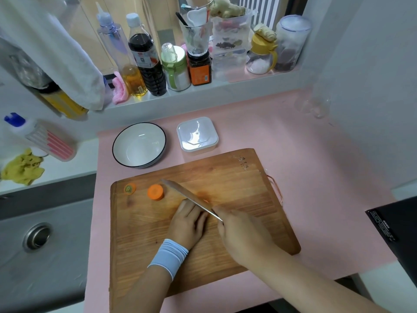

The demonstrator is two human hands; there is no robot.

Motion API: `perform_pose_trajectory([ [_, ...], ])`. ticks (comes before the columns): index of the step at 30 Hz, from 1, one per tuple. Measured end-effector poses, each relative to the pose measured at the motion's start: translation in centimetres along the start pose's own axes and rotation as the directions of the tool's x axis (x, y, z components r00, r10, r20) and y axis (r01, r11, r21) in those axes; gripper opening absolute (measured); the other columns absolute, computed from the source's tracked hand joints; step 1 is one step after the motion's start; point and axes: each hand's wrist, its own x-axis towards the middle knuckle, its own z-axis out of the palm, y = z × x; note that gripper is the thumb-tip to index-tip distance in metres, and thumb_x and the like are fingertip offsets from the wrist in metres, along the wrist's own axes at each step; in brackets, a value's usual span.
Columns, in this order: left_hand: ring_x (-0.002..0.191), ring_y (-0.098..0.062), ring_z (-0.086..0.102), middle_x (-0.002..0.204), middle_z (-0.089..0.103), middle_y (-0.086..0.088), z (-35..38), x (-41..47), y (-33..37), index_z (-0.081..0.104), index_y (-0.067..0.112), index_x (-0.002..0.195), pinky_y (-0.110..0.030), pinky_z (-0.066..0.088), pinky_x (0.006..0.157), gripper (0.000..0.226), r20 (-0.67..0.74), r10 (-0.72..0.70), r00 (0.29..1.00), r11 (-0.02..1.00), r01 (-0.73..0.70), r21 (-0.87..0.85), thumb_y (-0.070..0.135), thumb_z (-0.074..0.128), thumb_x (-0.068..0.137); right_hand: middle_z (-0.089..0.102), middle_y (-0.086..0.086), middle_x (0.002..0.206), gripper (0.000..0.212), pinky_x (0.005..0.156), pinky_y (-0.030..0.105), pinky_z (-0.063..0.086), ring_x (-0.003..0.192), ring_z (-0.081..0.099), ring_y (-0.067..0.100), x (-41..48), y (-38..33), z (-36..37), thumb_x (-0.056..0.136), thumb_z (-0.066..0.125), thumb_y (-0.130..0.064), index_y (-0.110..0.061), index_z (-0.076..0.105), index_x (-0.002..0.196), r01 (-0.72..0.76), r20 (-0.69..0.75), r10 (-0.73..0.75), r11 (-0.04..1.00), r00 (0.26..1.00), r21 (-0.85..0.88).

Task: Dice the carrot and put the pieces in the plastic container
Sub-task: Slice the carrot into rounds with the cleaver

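On the wooden cutting board point(237, 177) lie a thick orange carrot chunk point(155, 192) and, further left, the small carrot top end point(130, 188). My right hand point(242, 236) grips a knife point(187, 196) whose blade runs diagonally toward the far left. My left hand point(188, 222) lies with curled fingers against the blade's near side, pressing down on a carrot piece that is almost fully hidden; only a faint orange blur shows beyond the blade. The white plastic container point(197, 134) stands behind the board with its lid on.
A white bowl with a dark rim point(139, 144) stands left of the container on the pink mat point(293, 143). A sink point(36, 236) lies to the left. Bottles and jars point(146, 64) line the window ledge. A black object point(392, 224) sits at right.
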Motion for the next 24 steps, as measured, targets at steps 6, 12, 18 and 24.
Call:
perform_pose_trajectory([
  [6,0.097,-0.024,0.057,0.103,0.065,-0.006,-0.1,0.1,0.1,0.072,0.006,0.102,-0.020,0.037,0.099,0.016,0.015,-0.011,1.000,1.000,0.011,0.007,0.014,0.061,0.093,0.067,0.000,0.104,0.031,0.074,0.038,0.049,0.095,0.064,0.028,0.0,-0.3,-0.9,0.103,0.034,-0.032,-0.033,0.048,0.130,0.010,0.008,-0.010,1.000,1.000,0.002],
  [12,0.097,-0.024,0.058,0.103,0.066,-0.007,0.0,0.1,0.1,0.072,0.005,0.103,-0.020,0.038,0.100,0.015,0.007,-0.015,1.000,1.000,0.015,0.012,0.008,0.066,0.090,0.067,0.001,0.104,0.030,0.074,0.039,0.049,0.096,0.064,0.031,-0.2,-0.7,-1.4,0.102,0.036,-0.031,-0.031,0.048,0.129,0.010,0.018,-0.010,1.000,1.000,-0.009],
  [18,0.100,-0.025,0.059,0.105,0.066,-0.006,0.2,-0.1,-0.1,0.072,0.005,0.102,-0.021,0.037,0.102,0.015,0.009,-0.024,1.000,1.000,0.024,0.020,0.010,0.065,0.090,0.066,0.000,0.094,0.023,0.066,0.035,0.041,0.087,0.063,0.028,-0.1,-0.8,-2.0,0.102,0.035,-0.026,-0.028,0.052,0.118,0.010,0.038,-0.011,1.000,0.999,0.018],
  [24,0.102,-0.020,0.056,0.102,0.066,-0.004,0.1,0.1,0.1,0.072,0.006,0.097,-0.018,0.035,0.103,0.013,-0.009,-0.030,0.999,1.000,0.030,0.000,0.012,0.062,0.091,0.056,-0.004,0.078,0.021,0.063,0.032,0.041,0.070,0.054,0.023,0.6,-0.9,-2.1,0.101,0.037,-0.028,-0.028,0.056,0.110,-0.009,0.074,0.007,1.000,0.997,0.021],
])
